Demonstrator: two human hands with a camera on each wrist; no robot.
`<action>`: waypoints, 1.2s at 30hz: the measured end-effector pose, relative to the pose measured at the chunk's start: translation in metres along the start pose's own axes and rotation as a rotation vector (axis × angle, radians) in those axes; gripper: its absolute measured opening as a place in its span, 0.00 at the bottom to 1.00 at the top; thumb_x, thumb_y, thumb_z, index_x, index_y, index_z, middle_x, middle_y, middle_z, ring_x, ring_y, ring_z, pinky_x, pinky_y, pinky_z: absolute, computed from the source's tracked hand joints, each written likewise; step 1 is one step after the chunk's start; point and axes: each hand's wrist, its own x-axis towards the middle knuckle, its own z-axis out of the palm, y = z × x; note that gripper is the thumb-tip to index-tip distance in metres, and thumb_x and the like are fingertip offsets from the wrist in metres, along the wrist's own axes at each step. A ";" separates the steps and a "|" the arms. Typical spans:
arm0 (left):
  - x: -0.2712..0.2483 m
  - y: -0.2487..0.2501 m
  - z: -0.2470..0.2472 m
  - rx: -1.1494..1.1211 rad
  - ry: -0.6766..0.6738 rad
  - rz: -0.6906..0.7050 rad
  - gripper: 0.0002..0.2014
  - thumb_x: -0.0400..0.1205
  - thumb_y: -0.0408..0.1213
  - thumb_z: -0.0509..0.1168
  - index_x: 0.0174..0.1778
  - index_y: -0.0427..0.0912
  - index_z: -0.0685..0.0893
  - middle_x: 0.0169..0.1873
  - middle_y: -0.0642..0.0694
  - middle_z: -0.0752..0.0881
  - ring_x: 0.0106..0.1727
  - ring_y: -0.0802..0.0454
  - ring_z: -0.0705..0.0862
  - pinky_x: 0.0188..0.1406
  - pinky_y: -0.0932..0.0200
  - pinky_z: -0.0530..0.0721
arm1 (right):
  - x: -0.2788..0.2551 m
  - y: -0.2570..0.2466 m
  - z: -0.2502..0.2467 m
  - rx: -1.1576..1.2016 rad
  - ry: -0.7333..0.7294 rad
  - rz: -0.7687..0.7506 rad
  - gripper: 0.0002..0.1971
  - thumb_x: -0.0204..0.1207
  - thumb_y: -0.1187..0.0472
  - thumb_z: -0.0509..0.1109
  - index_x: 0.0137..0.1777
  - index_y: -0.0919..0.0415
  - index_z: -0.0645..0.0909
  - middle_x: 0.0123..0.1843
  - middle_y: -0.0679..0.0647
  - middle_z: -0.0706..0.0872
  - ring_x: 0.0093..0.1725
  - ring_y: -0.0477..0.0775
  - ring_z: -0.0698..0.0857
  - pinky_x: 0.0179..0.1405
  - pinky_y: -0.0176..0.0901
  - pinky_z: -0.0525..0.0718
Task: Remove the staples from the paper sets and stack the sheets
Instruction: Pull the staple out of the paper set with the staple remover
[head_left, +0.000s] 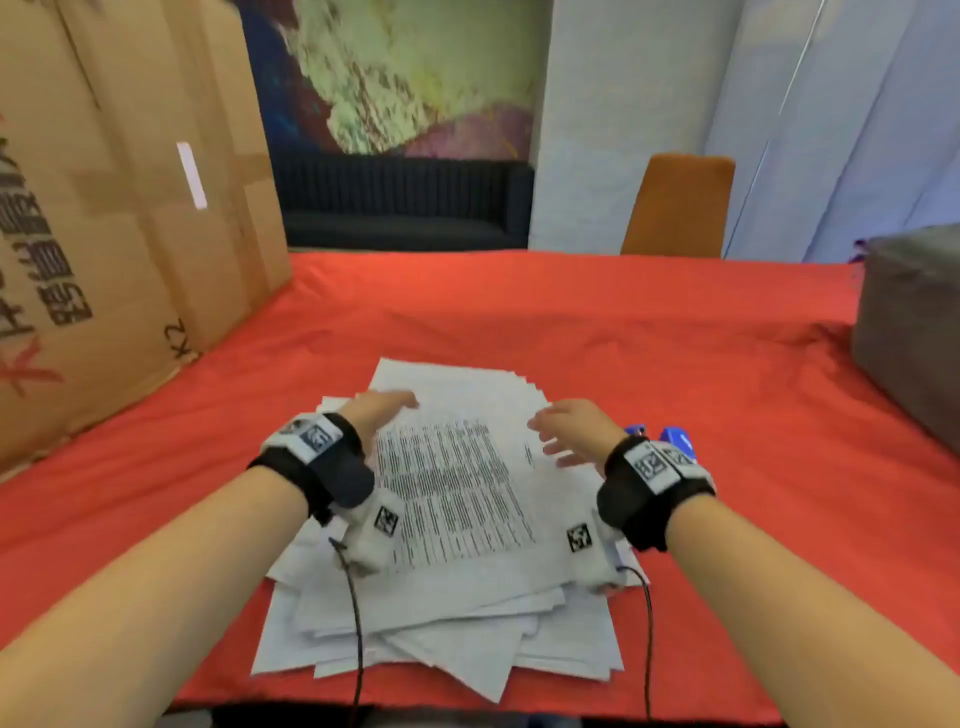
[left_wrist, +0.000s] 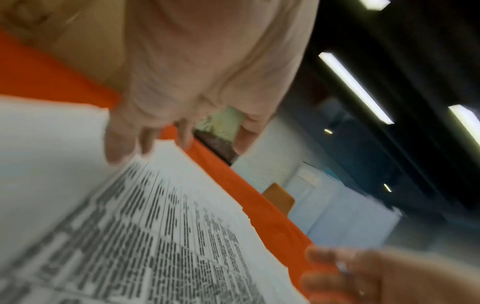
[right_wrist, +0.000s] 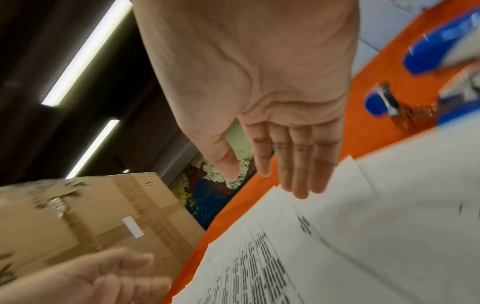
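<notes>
A loose, fanned pile of printed white sheets (head_left: 457, 499) lies on the red tablecloth (head_left: 675, 332) in front of me. My left hand (head_left: 384, 408) hovers over the pile's far left part with fingers straight, and in the left wrist view the fingers (left_wrist: 122, 144) hang just above the top sheet (left_wrist: 130, 226). My right hand (head_left: 563, 431) is over the pile's right edge, fingers (right_wrist: 298, 164) straight and together, holding nothing. A blue staple remover (right_wrist: 384, 102) lies on the cloth just right of the papers (right_wrist: 337, 246), partly hidden behind my right wrist in the head view.
A big cardboard box (head_left: 104, 234) stands at the left on the table. A grey box (head_left: 914, 332) sits at the right edge. A blue stapler (right_wrist: 441, 53) lies by the remover. An orange chair (head_left: 675, 208) stands behind the table.
</notes>
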 end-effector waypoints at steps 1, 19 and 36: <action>0.003 0.000 -0.002 -0.046 0.034 -0.032 0.30 0.85 0.40 0.61 0.81 0.36 0.60 0.82 0.38 0.57 0.82 0.38 0.56 0.76 0.41 0.59 | 0.007 0.000 0.004 0.034 -0.034 0.048 0.11 0.78 0.59 0.69 0.56 0.64 0.80 0.48 0.60 0.80 0.44 0.58 0.82 0.41 0.46 0.80; 0.053 -0.028 -0.040 -0.036 0.095 0.065 0.19 0.78 0.35 0.71 0.64 0.37 0.80 0.54 0.38 0.88 0.52 0.40 0.88 0.52 0.46 0.85 | 0.032 -0.028 -0.084 -0.996 0.051 0.004 0.24 0.75 0.53 0.72 0.70 0.59 0.78 0.70 0.57 0.81 0.67 0.59 0.79 0.60 0.45 0.77; 0.030 -0.059 -0.036 -0.279 -0.252 -0.027 0.16 0.80 0.21 0.59 0.58 0.42 0.82 0.48 0.41 0.91 0.46 0.45 0.91 0.35 0.56 0.90 | 0.041 -0.075 -0.034 -0.731 -0.157 -0.304 0.06 0.76 0.67 0.71 0.43 0.61 0.90 0.36 0.53 0.91 0.33 0.44 0.90 0.32 0.28 0.83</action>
